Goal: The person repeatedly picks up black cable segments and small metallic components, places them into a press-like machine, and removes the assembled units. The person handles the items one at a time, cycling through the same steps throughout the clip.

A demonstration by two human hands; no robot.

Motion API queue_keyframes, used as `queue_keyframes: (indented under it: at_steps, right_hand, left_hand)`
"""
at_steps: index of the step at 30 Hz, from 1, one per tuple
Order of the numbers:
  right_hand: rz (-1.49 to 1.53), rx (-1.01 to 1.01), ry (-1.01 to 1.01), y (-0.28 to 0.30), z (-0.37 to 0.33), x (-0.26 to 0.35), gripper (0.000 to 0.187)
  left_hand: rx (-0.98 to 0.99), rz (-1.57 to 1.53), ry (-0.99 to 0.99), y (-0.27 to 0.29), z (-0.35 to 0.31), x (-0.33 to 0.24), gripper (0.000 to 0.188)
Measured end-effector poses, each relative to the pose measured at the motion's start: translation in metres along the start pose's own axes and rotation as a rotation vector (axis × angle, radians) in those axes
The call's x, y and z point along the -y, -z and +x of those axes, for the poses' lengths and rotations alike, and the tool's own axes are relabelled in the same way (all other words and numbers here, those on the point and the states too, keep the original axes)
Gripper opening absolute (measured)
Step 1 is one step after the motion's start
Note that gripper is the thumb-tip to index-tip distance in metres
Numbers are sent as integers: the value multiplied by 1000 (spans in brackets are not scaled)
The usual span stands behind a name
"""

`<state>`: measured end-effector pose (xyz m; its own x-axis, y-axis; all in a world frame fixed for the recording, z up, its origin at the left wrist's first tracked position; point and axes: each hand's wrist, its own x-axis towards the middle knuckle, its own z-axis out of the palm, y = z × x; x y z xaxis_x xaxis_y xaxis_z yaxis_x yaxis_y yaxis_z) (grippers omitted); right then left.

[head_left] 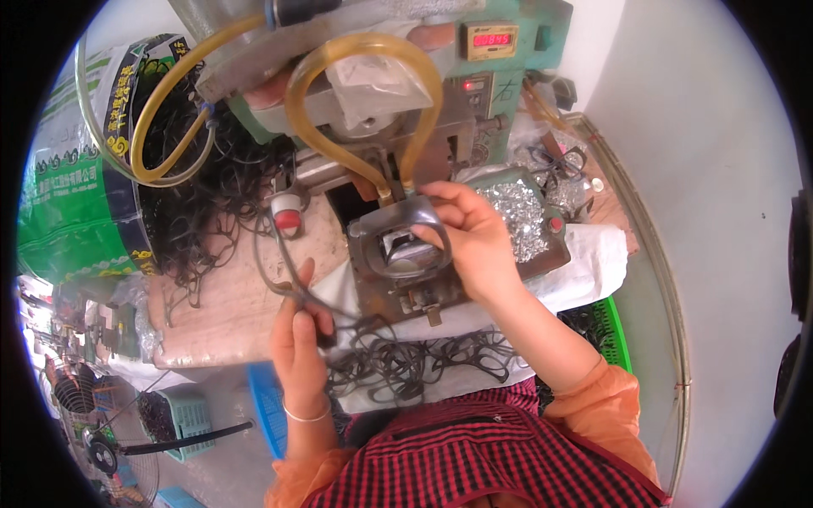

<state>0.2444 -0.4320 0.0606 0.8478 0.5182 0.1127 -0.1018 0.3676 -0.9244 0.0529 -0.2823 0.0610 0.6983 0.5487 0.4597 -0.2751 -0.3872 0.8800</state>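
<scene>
Along a pale wooden bench [229, 326] near a white wall [720, 186], a green machine [542, 34] stands with a looped yellow hose [296, 106] at its front. Silvery scraps [521, 218] fill a tray on its right; dark frames lie heaped by a green-and-white sack [80, 199], and a tangled pile [398, 364] rests at the front edge. Baskets and a fan show on the floor to the left. At the machine's metal fixture, a dark rounded frame [362, 254] lies just left of the right hand [478, 241], whose thumb and forefinger pinch its upper right side. The left hand [301, 334], fingers partly curled, grips a thin dark frame [261, 258], blurred, extending above its fingertips.
</scene>
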Motion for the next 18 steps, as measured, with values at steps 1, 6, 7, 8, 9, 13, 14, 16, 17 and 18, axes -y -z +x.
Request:
queue_keyframes:
  at_steps: [1,6,7,8,9,13,14,16,17,18]
  right_hand:
    - [13,13,-15,-6,-2,6,41]
    - [130,-38,-52,-20,-12,22,38]
    - [68,-8,-31,-19,-13,24,36]
    - [7,23,-9,-13,-13,27,34]
    - [-27,55,-21,-4,-13,33,30]
    - [-609,-86,231,60,-15,32,20]
    - [-745,-139,234,81,-27,32,22]
    - [-1019,-228,187,113,-46,21,29]
    - [-1181,-279,248,122,-52,14,30]
    - [-1353,-358,301,134,-63,9,31]
  left_hand:
    - [-29,76,-77,-6,4,-1,42]
    - [-86,615,-579,-25,3,16,33]
    - [-53,334,-411,-40,5,5,35]
    - [-97,392,-563,-47,16,9,33]
    - [-127,187,-483,-50,20,13,32]
    - [-234,-798,-965,3,16,-2,23]
    - [-243,-867,-1033,6,12,-26,22]
    - [-248,-583,-1027,13,0,-72,19]
    - [-216,-280,-972,10,-3,-82,13]
    - [-143,124,-860,12,-4,-64,4]
